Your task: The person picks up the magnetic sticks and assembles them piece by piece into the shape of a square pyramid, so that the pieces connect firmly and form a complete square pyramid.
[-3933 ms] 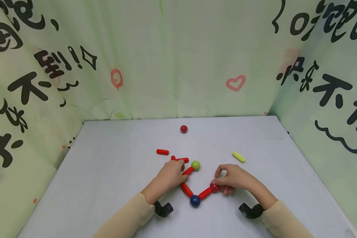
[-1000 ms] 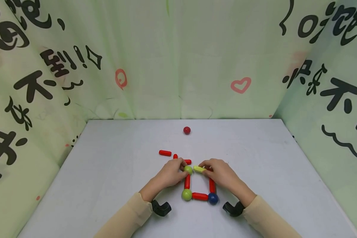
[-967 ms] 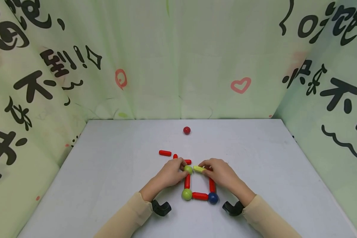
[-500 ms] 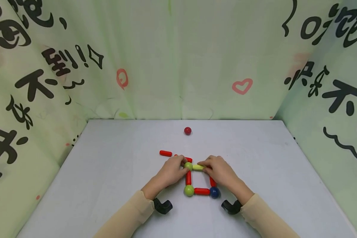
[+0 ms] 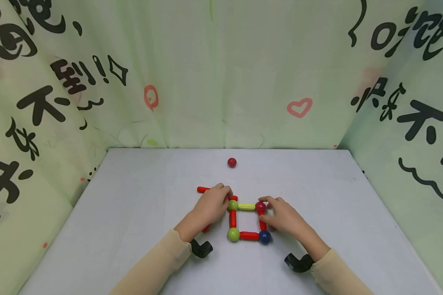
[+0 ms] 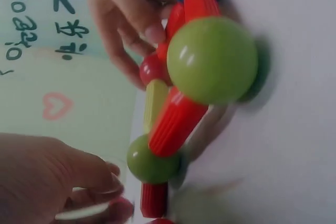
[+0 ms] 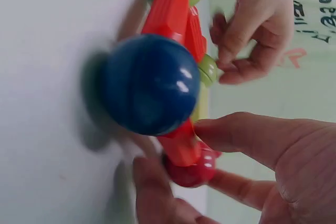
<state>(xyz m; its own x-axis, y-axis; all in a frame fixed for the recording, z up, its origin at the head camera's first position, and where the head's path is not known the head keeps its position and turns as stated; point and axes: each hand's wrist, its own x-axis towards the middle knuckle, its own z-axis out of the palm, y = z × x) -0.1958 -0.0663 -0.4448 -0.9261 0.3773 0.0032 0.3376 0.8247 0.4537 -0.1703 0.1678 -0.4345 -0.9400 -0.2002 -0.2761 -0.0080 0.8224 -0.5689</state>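
A square of toy pieces lies flat on the grey table (image 5: 140, 229). Its corners are two green balls (image 5: 233, 205) (image 5: 233, 234), a red ball (image 5: 260, 207) and a blue ball (image 5: 264, 237). A yellow rod (image 5: 246, 207) forms the far side and red rods (image 5: 249, 235) form the other three. My right hand (image 5: 282, 217) pinches the red ball (image 7: 191, 171), thumb on the red rod beside it. My left hand (image 5: 212, 207) lies left of the square, fingers loosely curled over loose red rods, just clear of the far green ball (image 6: 152, 158).
A loose red ball (image 5: 231, 162) sits near the back of the table. Loose red rods (image 5: 203, 189) lie by my left hand. Printed green cloth walls (image 5: 221, 82) close the table at the back and both sides.
The yellow rod now joins the far green ball and the red ball, closing the square. My right hand left the yellow rod and shifted right. My left hand came off the green ball.
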